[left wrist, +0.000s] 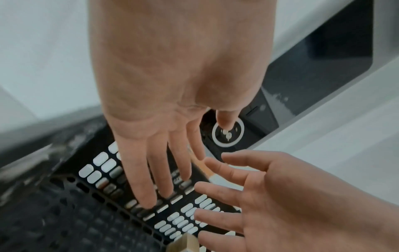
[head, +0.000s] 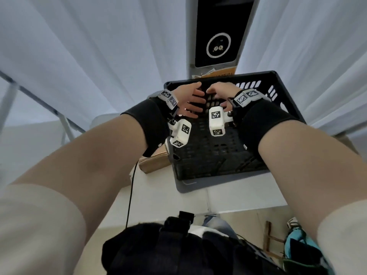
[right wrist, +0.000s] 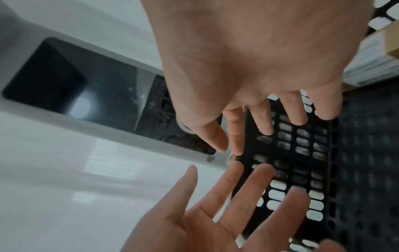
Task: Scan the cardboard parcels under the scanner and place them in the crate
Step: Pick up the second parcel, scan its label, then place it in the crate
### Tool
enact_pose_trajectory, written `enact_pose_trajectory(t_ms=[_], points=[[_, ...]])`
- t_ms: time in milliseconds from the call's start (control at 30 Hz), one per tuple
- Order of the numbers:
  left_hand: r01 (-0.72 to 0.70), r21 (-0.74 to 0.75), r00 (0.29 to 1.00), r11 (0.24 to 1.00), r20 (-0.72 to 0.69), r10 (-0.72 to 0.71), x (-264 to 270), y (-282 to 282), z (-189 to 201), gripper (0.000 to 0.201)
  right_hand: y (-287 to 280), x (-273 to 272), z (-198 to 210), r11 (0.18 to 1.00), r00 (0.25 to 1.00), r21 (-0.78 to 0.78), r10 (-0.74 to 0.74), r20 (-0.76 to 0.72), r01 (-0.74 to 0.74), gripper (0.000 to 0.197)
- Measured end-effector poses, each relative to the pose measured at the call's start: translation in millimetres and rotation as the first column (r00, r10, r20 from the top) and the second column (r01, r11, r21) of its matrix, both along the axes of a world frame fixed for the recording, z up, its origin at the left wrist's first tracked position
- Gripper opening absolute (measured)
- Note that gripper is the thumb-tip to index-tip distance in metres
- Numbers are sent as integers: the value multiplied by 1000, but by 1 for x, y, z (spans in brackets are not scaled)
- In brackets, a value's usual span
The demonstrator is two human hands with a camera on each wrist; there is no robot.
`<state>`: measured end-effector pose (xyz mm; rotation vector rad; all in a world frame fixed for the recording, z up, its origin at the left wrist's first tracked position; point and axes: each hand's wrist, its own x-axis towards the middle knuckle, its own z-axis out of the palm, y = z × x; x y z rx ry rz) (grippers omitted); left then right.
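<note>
While both forearms reach forward in the head view, the left hand (head: 190,101) and right hand (head: 222,94) hover side by side above the far half of the black crate (head: 282,108), palms facing each other, fingers straight and spread; neither grip has hold of anything. Item: crate, perforated plastic, standing on the white counter (head: 228,197); its visible floor is bare mesh. Item: scanner (head: 218,44), upright grey column with a black panel and a white ring, directly behind the crate's far wall. Item: one cardboard parcel (head: 154,162), brown, lying on the counter against the crate's left wall, partly hidden by the left forearm. Item: white marker-printed camera blocks on black wrist straps, one per wrist. White curtain hangs behind.

Left wrist view: left hand (left wrist: 172,85) seen from the palm, fingers (left wrist: 140,179) extended and slack over the slotted crate wall (left wrist: 103,167), touching nothing that can be made out. Right hand (left wrist: 291,196) enters from lower right, fingers splayed, empty. Scanner ring (left wrist: 237,141) shows beyond the thumb. A tan corner at the bottom edge is too cropped to identify.

Right wrist view: right hand (right wrist: 259,59) open, fingers loosely apart above the crate wall (right wrist: 302,153). Left hand (right wrist: 215,213) below, palm up, fingers straight, empty. Scanner panel (right wrist: 64,81) at left. Another parcel (right wrist: 377,56), brown with a white label, shows at the upper right edge beside the crate mesh; whether inside or outside cannot be told.
</note>
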<state>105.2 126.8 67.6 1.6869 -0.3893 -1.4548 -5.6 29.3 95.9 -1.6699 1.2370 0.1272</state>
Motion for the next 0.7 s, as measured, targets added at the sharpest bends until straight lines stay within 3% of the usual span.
enact_pose_trajectory(t_ms=[267,400,467,700], points=[[-42,-63,995,997,82,48,54,94,34,46,89,53,29,990,992,136,24,127,-41,29],[-52,-70,992,996,107,59,77,133,40,44,123,72,31,983,986,178,15,163,-44,49],[-75,-66,986,995,142,84,85,149,41,46,137,80,30,981,985,189,19,171,-51,49],[-124,42,958,991,265,109,111,193,12,45,178,111,8,977,991,201,51,125,-76,44]])
